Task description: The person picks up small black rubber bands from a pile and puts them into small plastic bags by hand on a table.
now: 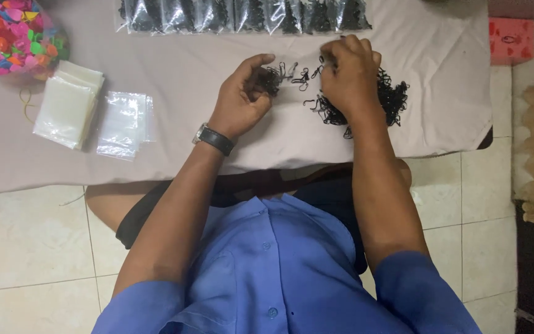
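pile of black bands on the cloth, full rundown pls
The pile of small black bands is a loose, tangled heap of thin loops, rubbery or elastic by the look, on the pale cloth. The right hand rests on it, covering its middle; strands spill left toward the left hand, which pinches a small clump. A few single loops lie between the hands.

table, pale cloth | black hooks | filled bags | empty bags | white stack | coloured pieces

Blue short-sleeved buttoned shirt; dark wristwatch with black strap on the left wrist; bare forearms.
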